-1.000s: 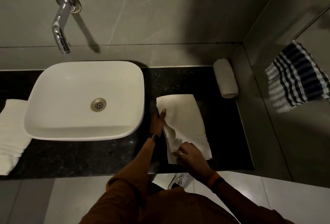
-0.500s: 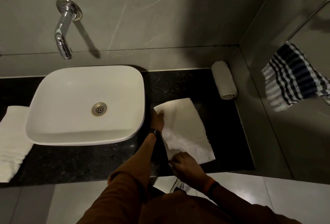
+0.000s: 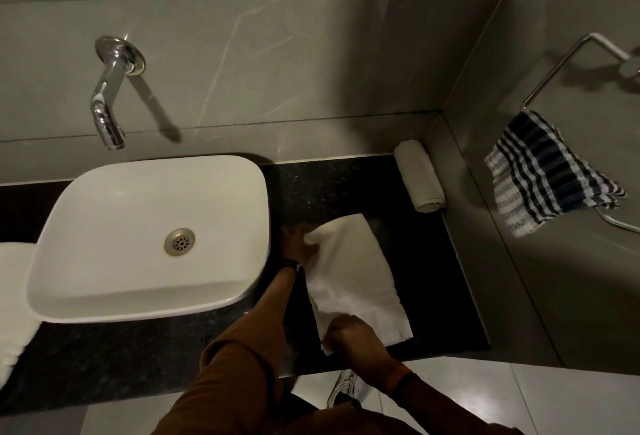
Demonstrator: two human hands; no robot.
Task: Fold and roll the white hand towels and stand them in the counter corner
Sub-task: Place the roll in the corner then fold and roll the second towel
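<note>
— So, how many towels can you count?

— Three white ones. One flat towel (image 3: 353, 272) lies on the dark table (image 3: 433, 278) between the two hands. One rolled towel (image 3: 419, 176) sits beyond the hands in the far right corner, lying on its side against the wall, well apart from the flat one. A folded stack (image 3: 14, 299) rests far to the left of the left hand, past the white sink (image 3: 149, 237), partly cut off by the edge of the view. A fourth cloth, a checked one (image 3: 550, 175), hangs on a wall ring to the right of the hands.

— And the hands?

— Two. The left hand (image 3: 294, 244) pinches the far left corner of the flat towel, fingers closed on it. The right hand (image 3: 356, 337) is curled tight on the near left corner.

— How does that towel look?

— Folded into a long strip, running away from the person and tilted a little. Its left edge is lifted and rumpled between the two hands; the right side lies smooth on the table.

— Anything else?

— One chrome tap (image 3: 107, 102) on the wall above the sink.
</note>
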